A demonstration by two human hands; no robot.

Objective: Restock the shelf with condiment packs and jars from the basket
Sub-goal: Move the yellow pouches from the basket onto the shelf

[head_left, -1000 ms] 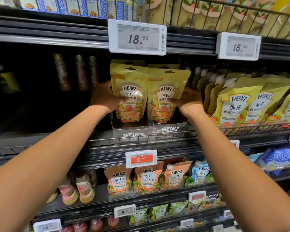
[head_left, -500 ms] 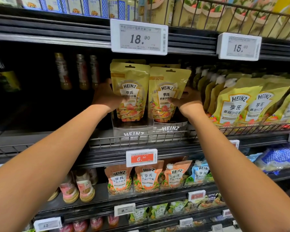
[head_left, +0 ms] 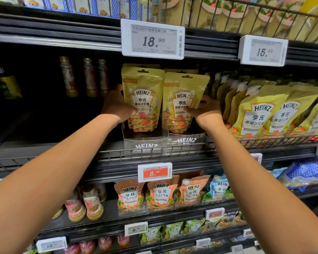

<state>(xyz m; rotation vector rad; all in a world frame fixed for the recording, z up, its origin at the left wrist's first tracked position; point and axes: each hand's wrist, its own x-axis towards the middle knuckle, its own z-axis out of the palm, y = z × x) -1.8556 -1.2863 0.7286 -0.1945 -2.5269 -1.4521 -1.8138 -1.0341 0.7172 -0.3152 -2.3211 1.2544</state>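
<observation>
Head view, on my screen: a black shelving unit (head_left: 44, 28) fills it, and both arms reach to the middle shelf (head_left: 62, 149), the one with a low wire rail along its front. On the right of that shelf a slanting row of yellow spouted pouches (head_left: 255, 116) leans toward the rail. Far left, back in the dark, I make out a few bottles (head_left: 89, 77). Between them sit two clear display trays (head_left: 147, 143) marked HEINZ, side by side.

The left yellow pack (head_left: 142, 99) stands upright at the front of the left tray. The right yellow pack (head_left: 184, 99) stands at the front of the right one, tilted slightly, with their inner edges touching. I cannot tell whether their bottoms are fully seated. More packs show behind each.

The left hand (head_left: 117, 107) grips the left yellow pack at its outer edge, thumb across the front, other fingers hidden behind it. The right hand (head_left: 206, 112) holds the right yellow pack the same way at its outer edge.

Above hang the 18.90 price tag (head_left: 152, 39) and the 15.00 price tag (head_left: 263, 51); below, the 6.90 price tag (head_left: 155, 172).
</observation>
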